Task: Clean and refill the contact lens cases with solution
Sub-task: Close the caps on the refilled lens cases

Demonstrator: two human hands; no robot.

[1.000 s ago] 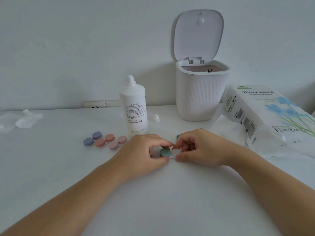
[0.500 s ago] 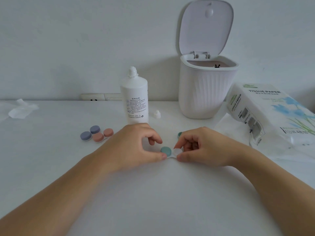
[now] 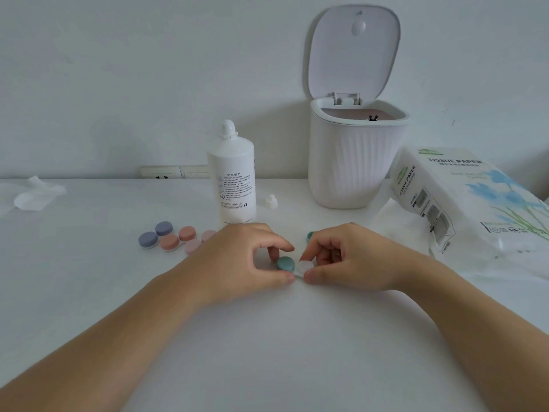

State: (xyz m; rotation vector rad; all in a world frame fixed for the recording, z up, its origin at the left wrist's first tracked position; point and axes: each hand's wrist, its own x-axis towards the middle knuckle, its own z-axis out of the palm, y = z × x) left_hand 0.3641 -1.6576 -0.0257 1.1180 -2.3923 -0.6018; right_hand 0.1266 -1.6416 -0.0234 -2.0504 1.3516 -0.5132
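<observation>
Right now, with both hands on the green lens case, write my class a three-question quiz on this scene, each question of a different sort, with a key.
1. True or false: the solution bottle stands with its cap on.
2. Which hand grips the green cap? A. left hand B. right hand C. neither
3. Fill in: the lid of the white bin is ____.

Key
1. False: the nozzle is bare, and the small white cap lies on the table beside the bottle.
2. A. The right hand pinches the case's uncapped white well.
3. Open, standing upright.
</observation>
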